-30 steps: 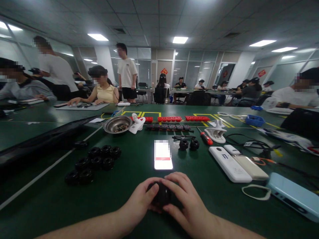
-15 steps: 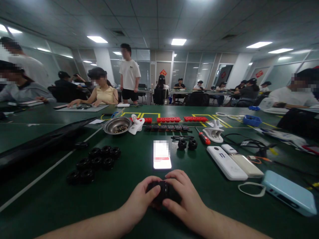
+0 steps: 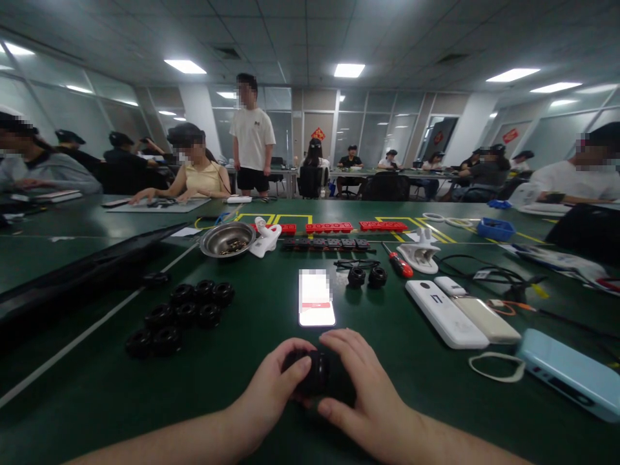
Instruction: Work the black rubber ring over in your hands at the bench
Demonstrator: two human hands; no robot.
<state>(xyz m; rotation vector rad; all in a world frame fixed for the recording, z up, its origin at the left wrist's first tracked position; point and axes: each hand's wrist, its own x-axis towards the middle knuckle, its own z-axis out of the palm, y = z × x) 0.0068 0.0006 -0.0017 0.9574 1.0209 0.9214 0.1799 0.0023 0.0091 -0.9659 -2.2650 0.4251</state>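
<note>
Over the near part of the table, my left hand [image 3: 274,384] is closed around a black round part [image 3: 317,373], its thumb pressed on the side facing me. To the right of that part, my right hand [image 3: 371,391] is curved open, thumb and fingers apart, with a dark gap between it and the part. Just beyond both hands lies a lit phone [image 3: 316,300]. A group of black ring-shaped parts [image 3: 186,313] sits on the left, and two similar black parts [image 3: 367,277] lie right of the phone.
Farther back are a metal bowl [image 3: 227,240] with small brass-coloured pieces, a white clamp-like tool [image 3: 265,237], red trays [image 3: 329,228], a black strip [image 3: 327,245] and a red screwdriver [image 3: 400,265]. Power banks [image 3: 445,314], a light-blue box [image 3: 571,374] and cables crowd the right. People sit around.
My right hand has loosened and drawn slightly away from the black round part, its fingers spread wider. My left hand still holds the part. The view has shifted slightly.
</note>
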